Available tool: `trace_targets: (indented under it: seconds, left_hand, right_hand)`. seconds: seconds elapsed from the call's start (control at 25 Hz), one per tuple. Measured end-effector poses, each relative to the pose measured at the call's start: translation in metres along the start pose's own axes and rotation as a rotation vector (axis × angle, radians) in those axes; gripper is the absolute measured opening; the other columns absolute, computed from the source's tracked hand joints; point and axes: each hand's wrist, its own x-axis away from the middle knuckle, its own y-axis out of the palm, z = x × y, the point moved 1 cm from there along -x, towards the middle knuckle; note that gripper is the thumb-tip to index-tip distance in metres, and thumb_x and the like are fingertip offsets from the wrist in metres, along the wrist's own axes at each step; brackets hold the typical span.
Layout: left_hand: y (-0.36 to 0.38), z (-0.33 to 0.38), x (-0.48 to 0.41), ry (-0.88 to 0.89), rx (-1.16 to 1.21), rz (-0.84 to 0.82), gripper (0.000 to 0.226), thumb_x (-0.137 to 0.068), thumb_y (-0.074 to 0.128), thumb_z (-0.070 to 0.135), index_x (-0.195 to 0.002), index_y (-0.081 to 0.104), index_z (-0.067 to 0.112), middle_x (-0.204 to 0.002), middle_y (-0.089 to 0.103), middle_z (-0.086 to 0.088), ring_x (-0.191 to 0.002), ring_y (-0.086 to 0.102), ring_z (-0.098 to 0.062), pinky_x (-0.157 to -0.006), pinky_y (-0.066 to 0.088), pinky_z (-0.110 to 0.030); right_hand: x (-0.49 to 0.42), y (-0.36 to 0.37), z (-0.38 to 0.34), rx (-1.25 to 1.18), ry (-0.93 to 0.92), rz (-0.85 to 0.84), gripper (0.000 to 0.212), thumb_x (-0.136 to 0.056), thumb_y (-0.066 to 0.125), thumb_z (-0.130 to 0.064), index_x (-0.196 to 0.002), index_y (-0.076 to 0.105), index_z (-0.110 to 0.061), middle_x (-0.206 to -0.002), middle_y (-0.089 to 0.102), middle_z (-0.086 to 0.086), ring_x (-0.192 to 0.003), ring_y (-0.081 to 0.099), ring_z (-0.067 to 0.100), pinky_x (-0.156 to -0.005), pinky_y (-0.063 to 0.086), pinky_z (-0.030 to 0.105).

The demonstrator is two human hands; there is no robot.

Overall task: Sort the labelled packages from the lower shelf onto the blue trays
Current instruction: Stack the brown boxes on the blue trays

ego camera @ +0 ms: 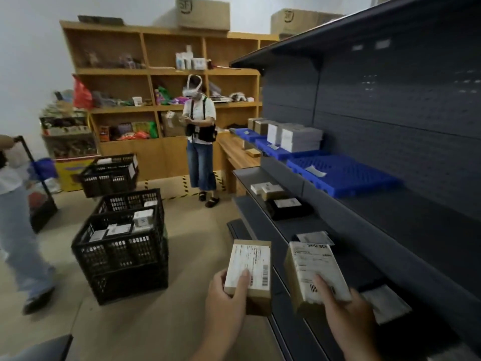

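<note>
- Step in hand: both picks look done. The left hand (pixel 223 295) grips a brown labelled package (pixel 250 269) and the right hand (pixel 346 316) grips a second labelled package (pixel 315 274), both held label-up over the front edge of the lower shelf (pixel 312 225).
- Fingers: on each hand the thumb presses on the label. The other fingers are curled under the box, mostly hidden.
- Next move, as a judgement: read each label, then lift and reach up and forward to the blue trays. The nearest tray (pixel 346 175) holds only a paper slip, while the middle tray (pixel 273 149) carries stacked grey boxes (pixel 299 139), so matching label to tray matters.
- More stock waits on the lower shelf: a black package (pixel 289 208), small boxes (pixel 268 190) and flat parcels near the right hand.
- Room: dark metal racking with a pegboard back, pale floor, black crates (pixel 122 256) holding parcels, wooden shelving (pixel 156 74) behind, a person wearing a headset (pixel 200 142), and another person (pixel 15 230) at left.
</note>
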Motion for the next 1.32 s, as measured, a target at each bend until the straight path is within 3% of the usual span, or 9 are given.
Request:
trace_targets:
  seconds: [0.2,0.36,0.48,0.64,0.8,1.0,1.08,1.24,1.32]
  left_hand:
    - [-0.023,0.021,-0.119,0.020,0.009,-0.007,0.034,-0.087,0.066,0.061,-0.109,0.060,0.035,-0.106,0.073,0.009,-0.087,0.073,-0.003,-0.071,0.060,-0.022]
    - [-0.019,0.030,-0.206,0.029,0.015,0.009,0.032,-0.089,0.065,0.057,-0.111,0.058,0.036,-0.103,0.073,0.013,-0.083,0.071,0.005,-0.057,0.052,-0.008]
    - [-0.013,0.034,-0.277,0.039,0.011,0.033,0.040,-0.089,0.066,0.057,-0.118,0.059,0.031,-0.106,0.073,0.010,-0.090,0.072,-0.003,-0.067,0.059,-0.017]
    - [-0.014,0.042,-0.375,-0.044,0.011,0.078,0.034,-0.090,0.067,0.054,-0.115,0.059,0.032,-0.109,0.072,0.004,-0.095,0.072,-0.013,-0.086,0.061,-0.042]
    - [-0.024,0.049,-0.480,-0.108,0.051,0.114,0.026,-0.093,0.066,0.043,-0.116,0.062,0.030,-0.101,0.075,0.003,-0.090,0.072,-0.014,-0.077,0.058,-0.035]
    - [-0.029,0.054,-0.630,-0.075,0.103,0.061,0.027,-0.093,0.065,0.047,-0.114,0.063,0.030,-0.104,0.074,0.003,-0.093,0.072,-0.014,-0.071,0.056,-0.029]
    - [-0.024,0.060,-0.698,-0.033,0.127,0.004,0.028,-0.092,0.064,0.053,-0.113,0.063,0.034,-0.106,0.074,0.005,-0.098,0.070,-0.014,-0.078,0.057,-0.033]
    - [-0.010,0.089,-0.823,0.005,0.155,-0.123,0.034,-0.091,0.064,0.055,-0.120,0.062,0.037,-0.111,0.072,0.007,-0.099,0.070,-0.010,-0.064,0.057,-0.023]
    - [0.004,0.110,-0.884,0.051,0.149,-0.204,0.038,-0.090,0.064,0.057,-0.123,0.061,0.037,-0.115,0.070,0.006,-0.102,0.069,-0.012,-0.071,0.061,-0.029]
  right_hand:
    - [-0.065,0.104,-0.028,0.040,-0.036,-0.055,0.037,-0.073,0.080,-0.054,-0.084,0.073,-0.020,-0.073,0.074,-0.010,-0.067,0.070,0.007,-0.052,0.048,0.022]
    - [-0.126,0.177,-0.037,0.037,-0.082,-0.096,0.039,-0.069,0.078,-0.058,-0.088,0.075,-0.024,-0.076,0.077,-0.017,-0.067,0.072,-0.001,-0.060,0.054,0.025]
    - [-0.187,0.233,-0.042,0.036,-0.102,-0.107,0.040,-0.069,0.079,-0.059,-0.084,0.073,-0.023,-0.070,0.074,-0.024,-0.062,0.069,-0.006,-0.049,0.051,0.016]
    - [-0.268,0.311,-0.054,0.080,-0.087,-0.149,0.044,-0.071,0.075,-0.064,-0.083,0.074,-0.022,-0.066,0.075,-0.012,-0.056,0.069,-0.002,-0.046,0.049,0.015]
    - [-0.337,0.401,-0.073,0.020,-0.087,-0.183,0.035,-0.077,0.080,-0.047,-0.096,0.075,-0.018,-0.081,0.077,-0.006,-0.066,0.073,0.003,-0.053,0.055,0.020]
    - [-0.419,0.508,-0.095,0.083,-0.147,-0.150,0.032,-0.080,0.080,-0.044,-0.096,0.075,-0.017,-0.080,0.075,-0.010,-0.062,0.068,-0.009,-0.043,0.045,0.006]
    - [-0.452,0.550,-0.107,0.103,-0.167,-0.082,0.037,-0.078,0.078,-0.049,-0.096,0.076,-0.018,-0.082,0.076,-0.010,-0.065,0.070,-0.004,-0.049,0.049,0.011]
    - [-0.510,0.623,-0.140,0.147,-0.119,0.070,0.048,-0.073,0.076,-0.064,-0.092,0.075,-0.019,-0.079,0.076,-0.009,-0.072,0.073,0.007,-0.058,0.057,0.025]
    - [-0.543,0.651,-0.163,0.160,-0.086,0.146,0.051,-0.070,0.074,-0.068,-0.088,0.075,-0.020,-0.076,0.076,-0.009,-0.071,0.073,0.010,-0.061,0.059,0.030]
